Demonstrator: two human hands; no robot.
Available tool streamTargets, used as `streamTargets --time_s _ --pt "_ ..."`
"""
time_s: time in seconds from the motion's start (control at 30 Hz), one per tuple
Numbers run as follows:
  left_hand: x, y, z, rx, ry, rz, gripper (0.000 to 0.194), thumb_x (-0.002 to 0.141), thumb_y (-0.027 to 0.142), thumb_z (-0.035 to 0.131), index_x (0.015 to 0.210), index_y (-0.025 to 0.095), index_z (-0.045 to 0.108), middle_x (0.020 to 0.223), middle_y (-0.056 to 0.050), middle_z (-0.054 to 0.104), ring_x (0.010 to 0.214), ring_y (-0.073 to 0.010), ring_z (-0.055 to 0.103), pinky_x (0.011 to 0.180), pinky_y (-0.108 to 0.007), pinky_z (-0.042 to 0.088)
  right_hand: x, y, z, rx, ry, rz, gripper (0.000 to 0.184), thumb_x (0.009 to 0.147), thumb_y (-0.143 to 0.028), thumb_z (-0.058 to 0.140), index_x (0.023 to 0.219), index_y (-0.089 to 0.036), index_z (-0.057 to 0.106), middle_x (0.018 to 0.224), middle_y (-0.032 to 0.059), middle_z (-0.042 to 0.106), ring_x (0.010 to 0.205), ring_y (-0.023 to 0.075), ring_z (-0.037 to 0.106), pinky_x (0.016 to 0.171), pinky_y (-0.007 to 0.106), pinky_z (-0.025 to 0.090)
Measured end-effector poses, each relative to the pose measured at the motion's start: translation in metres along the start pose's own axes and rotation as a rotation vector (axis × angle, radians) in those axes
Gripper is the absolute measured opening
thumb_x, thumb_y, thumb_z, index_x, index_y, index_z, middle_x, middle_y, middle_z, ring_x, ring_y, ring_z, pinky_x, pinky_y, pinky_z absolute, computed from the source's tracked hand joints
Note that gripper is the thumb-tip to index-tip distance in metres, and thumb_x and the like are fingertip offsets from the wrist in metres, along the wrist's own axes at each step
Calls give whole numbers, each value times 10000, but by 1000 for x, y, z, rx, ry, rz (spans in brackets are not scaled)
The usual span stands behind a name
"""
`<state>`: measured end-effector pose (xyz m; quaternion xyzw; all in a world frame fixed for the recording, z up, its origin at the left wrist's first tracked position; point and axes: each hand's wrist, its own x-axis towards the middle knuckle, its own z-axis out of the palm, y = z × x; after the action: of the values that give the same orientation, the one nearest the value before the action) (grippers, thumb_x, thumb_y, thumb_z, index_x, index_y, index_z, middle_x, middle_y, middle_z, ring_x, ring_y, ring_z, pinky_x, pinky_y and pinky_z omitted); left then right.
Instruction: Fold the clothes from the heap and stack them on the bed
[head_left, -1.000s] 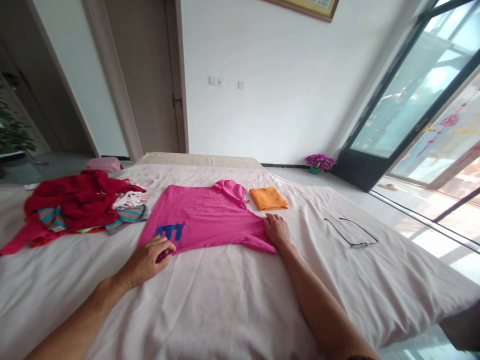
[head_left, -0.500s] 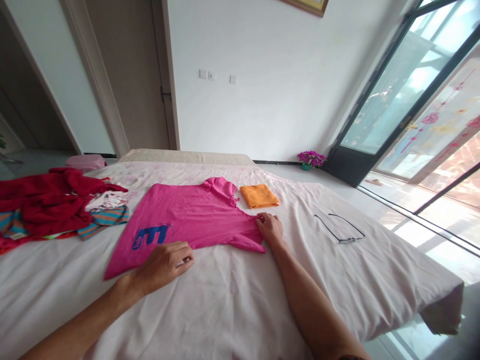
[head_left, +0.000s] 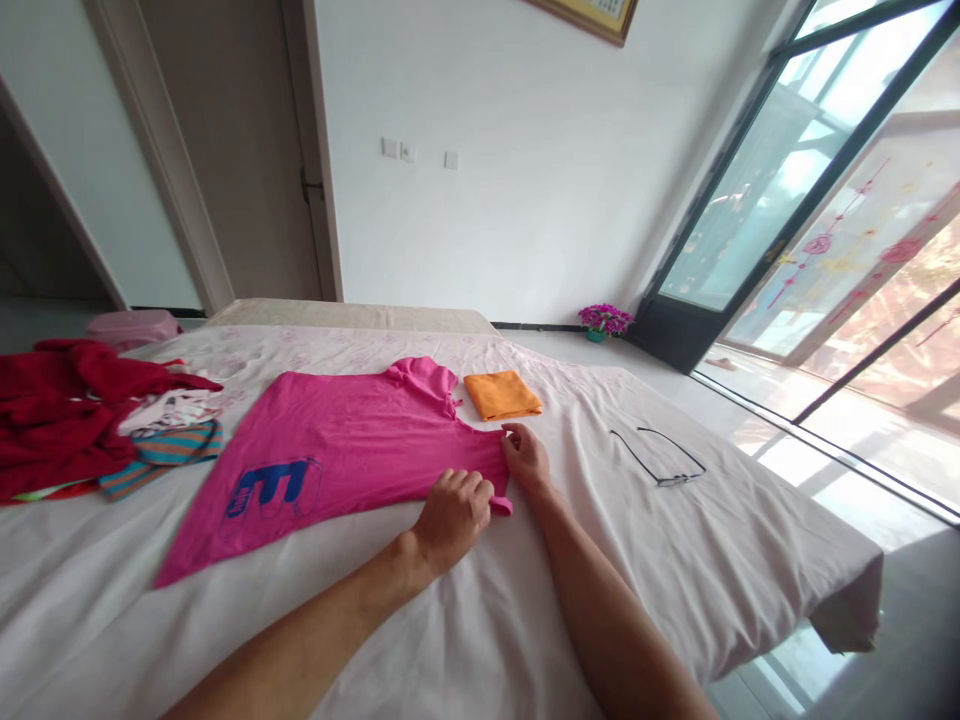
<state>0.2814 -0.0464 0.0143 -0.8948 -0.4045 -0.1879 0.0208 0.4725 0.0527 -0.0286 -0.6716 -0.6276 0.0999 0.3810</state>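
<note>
A pink T-shirt (head_left: 352,430) with blue lettering lies spread across the bed, its hem toward the left and its collar end toward the right. My left hand (head_left: 456,512) is closed on the near sleeve, whose tip pokes out beside the fingers. At the right end of the shirt, my right hand (head_left: 526,460) pinches the fabric by the shoulder. Just beyond that hand lies a folded orange cloth (head_left: 502,395).
The pale bed sheet (head_left: 600,600) carries a pile of red and striped clothes (head_left: 67,415) on the left and eyeglasses (head_left: 667,470) on the right. A pink tub (head_left: 133,328) stands past the pile. Purple flowers (head_left: 604,320) sit on the floor by the wall.
My left hand has moved right from beside the lettering to the near sleeve and closed on it. The right hand keeps its pinch. The view has shifted slightly right.
</note>
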Motion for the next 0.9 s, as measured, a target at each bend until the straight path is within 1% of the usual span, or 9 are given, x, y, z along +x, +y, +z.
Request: streamTargets --time_s 0.13,0.27,0.37,0.47,0.57,0.67,0.73,0.8,0.9 --pt "-9 -7 5 -94 57 20 48 892 195 520 881 213 563 870 -14 604 841 -194 531 776 -345 397 2 2 4 113 33 -33 334 802 -315 507 1091 -236 655 838 -2 678 665 142 599 675 264 477" --pt "-15 -8 11 -164 29 58 73 883 173 527 903 216 583 882 -9 602 864 -186 529 791 -325 402 5 0 4 157 44 19 341 772 -319 535 1069 -216 667 820 0 682 689 150 608 686 268 484" --pt "-16 -7 13 -201 10 92 83 887 185 529 925 220 593 912 -11 601 889 -185 523 813 -320 408 5 -6 3 225 60 33 358 773 -335 541 1080 -195 658 811 4 683 629 138 591 632 257 477" --pt "-16 -6 11 -212 2 94 88 881 185 540 937 223 595 920 -9 599 903 -186 516 825 -321 413 3 -18 4 285 50 -19 354 787 -347 543 1083 -187 652 807 8 682 546 117 549 550 238 451" --pt "-17 -6 10 -205 -8 92 70 867 186 559 917 223 591 919 -6 598 908 -188 511 824 -324 417 -3 -33 5 320 -66 -106 312 801 -357 555 1039 -193 673 791 10 688 517 105 536 513 223 433" --pt "-16 -6 9 -196 -21 89 59 860 184 564 899 221 588 915 -8 597 908 -191 510 823 -328 418 -9 -44 6 413 -241 -100 300 833 -367 522 1021 -196 681 792 17 704 523 114 573 499 224 450" --pt "-16 -7 9 -192 -26 85 62 855 180 565 897 220 588 912 -11 598 909 -193 511 828 -331 418 -11 -47 6 459 -258 -53 302 838 -339 500 1042 -192 667 848 29 719 520 114 586 505 233 471" --pt "-16 -7 9 -191 -29 85 68 848 180 572 900 220 590 917 -13 601 913 -193 513 833 -332 419 -12 -46 4 442 -217 -33 308 830 -304 498 1068 -192 658 890 34 727 524 113 589 522 241 488" --pt "-17 -6 9 -191 -21 80 106 820 223 621 923 224 594 935 -16 604 923 -200 517 831 -333 427 -11 -41 4 323 -289 -118 277 810 -275 539 1032 -219 696 858 15 734 620 137 631 600 251 510"
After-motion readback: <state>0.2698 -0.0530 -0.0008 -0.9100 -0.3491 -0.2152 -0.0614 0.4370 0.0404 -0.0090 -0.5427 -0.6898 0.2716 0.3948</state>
